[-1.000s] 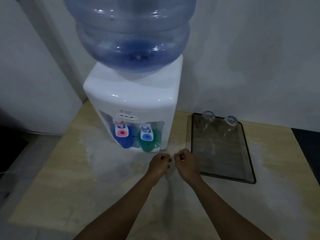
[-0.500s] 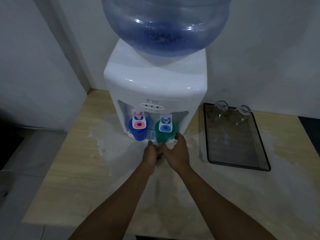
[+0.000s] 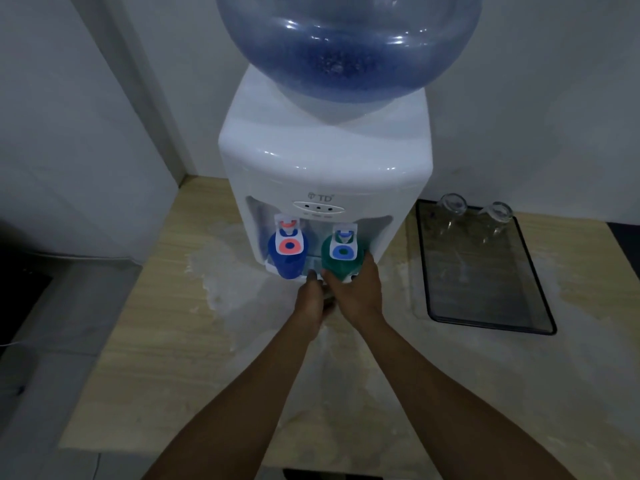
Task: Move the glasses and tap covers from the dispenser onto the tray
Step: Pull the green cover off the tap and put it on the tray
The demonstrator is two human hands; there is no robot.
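Observation:
A white water dispenser stands on the wooden table. A blue tap cover sits under the left tap and a green tap cover under the right one. My right hand wraps around the green tap cover, thumb on its left side and fingers on its right. My left hand is pressed against the right hand at the drip tray's front edge, fingers curled; whether it holds anything is hidden. Two clear glasses stand at the far end of the dark tray.
A large blue water bottle tops the dispenser and overhangs the taps. The tray lies to the right of the dispenser, near the wall. Pale stains mark the tabletop. A dark object sits at the far left, below table level.
Both hands moved forward from the open tabletop to the dispenser's base. My right hand has closed around the green tap cover. The view has moved closer to the dispenser.

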